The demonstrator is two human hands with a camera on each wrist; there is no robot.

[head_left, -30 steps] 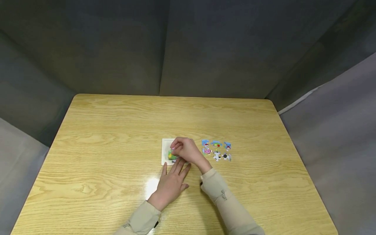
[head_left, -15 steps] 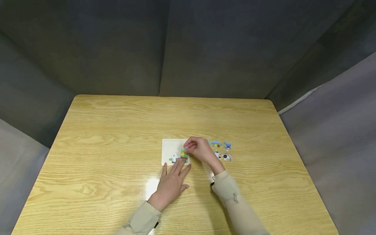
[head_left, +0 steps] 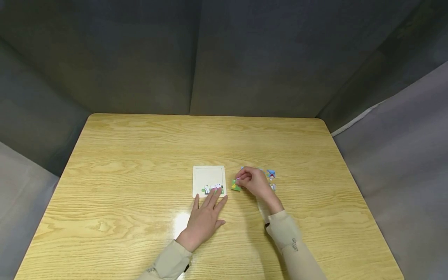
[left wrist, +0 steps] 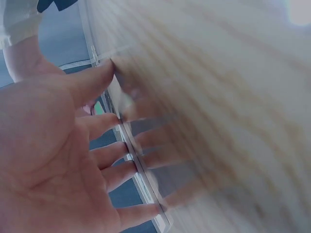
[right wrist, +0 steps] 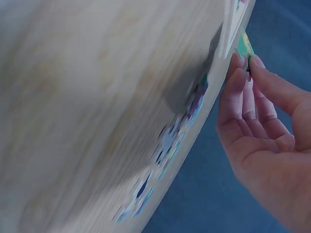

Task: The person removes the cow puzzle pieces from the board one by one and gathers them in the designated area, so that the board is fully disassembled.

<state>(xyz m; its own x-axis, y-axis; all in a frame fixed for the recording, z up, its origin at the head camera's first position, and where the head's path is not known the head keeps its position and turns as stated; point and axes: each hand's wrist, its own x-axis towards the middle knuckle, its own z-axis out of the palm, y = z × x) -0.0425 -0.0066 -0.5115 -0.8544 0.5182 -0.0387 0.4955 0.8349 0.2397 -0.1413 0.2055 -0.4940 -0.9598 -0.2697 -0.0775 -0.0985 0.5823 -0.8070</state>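
My right hand (head_left: 257,182) pinches a green and yellow jigsaw puzzle piece (head_left: 236,185) between thumb and fingers. It is just right of the white puzzle tray (head_left: 206,175), raised off the tabletop in the right wrist view, where the piece (right wrist: 245,44) shows at the fingertips. With fingers spread and straight, my left hand (head_left: 203,221) rests at the tray's near edge. Fitted pieces (head_left: 212,187) with white and green print lie along the bottom of the tray, partly covered by the left fingertips. The left wrist view shows the left palm (left wrist: 53,160) with fingertips at the tray edge.
To the right of the tray lie several loose puzzle pieces (head_left: 271,174), partly hidden behind my right hand. They show as a row (right wrist: 167,141) in the right wrist view. The wooden table (head_left: 140,155) has dark curtains (head_left: 262,58) behind it.
My right hand has moved right with the green piece, from over the tray to beside it, uncovering the tray and covering some loose pieces. My left hand has stayed put.
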